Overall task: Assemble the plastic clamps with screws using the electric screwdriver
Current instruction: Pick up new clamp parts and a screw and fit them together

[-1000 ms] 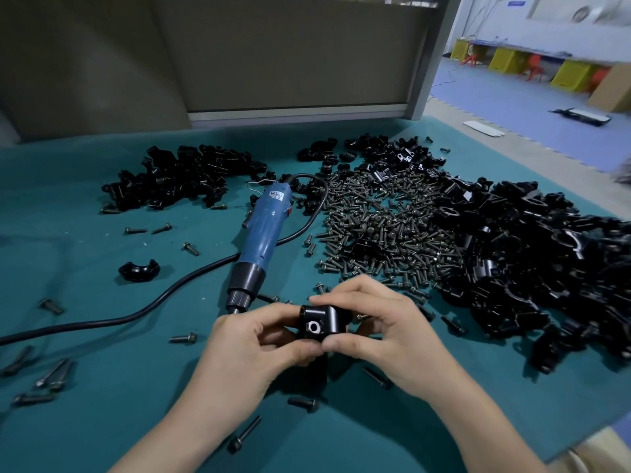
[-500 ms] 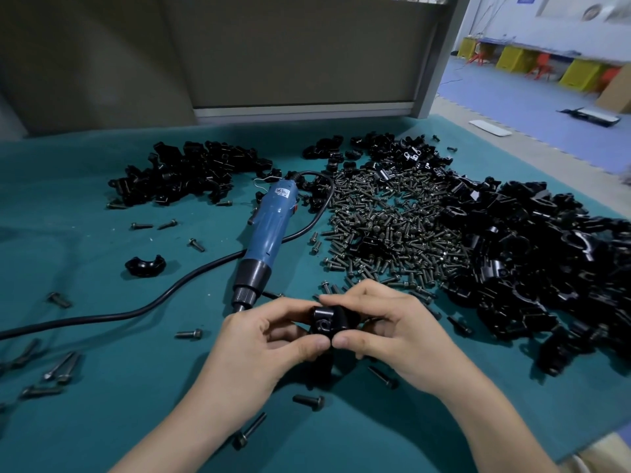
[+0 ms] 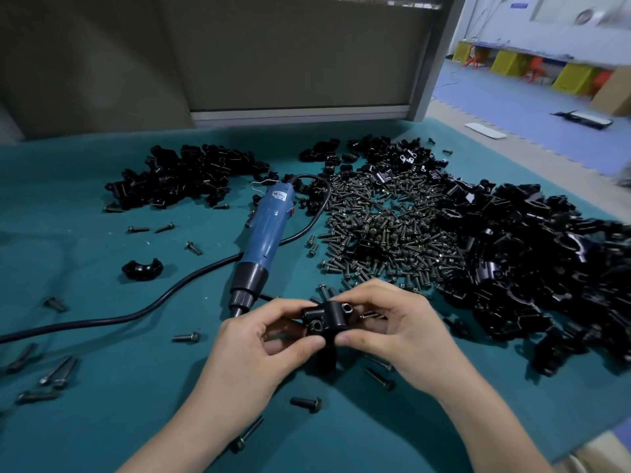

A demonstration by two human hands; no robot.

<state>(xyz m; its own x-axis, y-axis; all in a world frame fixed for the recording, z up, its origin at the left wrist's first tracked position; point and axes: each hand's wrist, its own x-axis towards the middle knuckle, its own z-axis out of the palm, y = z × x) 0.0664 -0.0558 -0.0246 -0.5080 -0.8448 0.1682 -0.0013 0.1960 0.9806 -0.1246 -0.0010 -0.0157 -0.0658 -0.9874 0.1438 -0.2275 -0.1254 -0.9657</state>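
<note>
1. While both hands meet over the near middle of the green surface (image 3: 102, 421), the head view shows the black plastic clamp (image 3: 324, 317) between them, seemingly held a little above the cloth. My left hand (image 3: 259, 339) pinches its left side with thumb and forefinger, and my right hand (image 3: 392, 329) pinches the right side the same way. Two round screw holes face up, and I see no screw in either.
2. I judge the clamp to be light, stiff and hard, with smooth moulded faces that could twist in my grip. If it is two halves, they may shift apart, so I would squeeze across the flat outer sides and keep my fingertips off the holes.
3. The screws (image 3: 386, 233) lie heaped just beyond my right hand. They are small and likely to roll, so they are best picked up by the head.
4. The electric screwdriver (image 3: 266, 240) lies beyond my left hand with its tip toward me and its cord (image 3: 153, 305) trailing left. It looks the heaviest thing here, and I would grasp it round the blue barrel.
</note>
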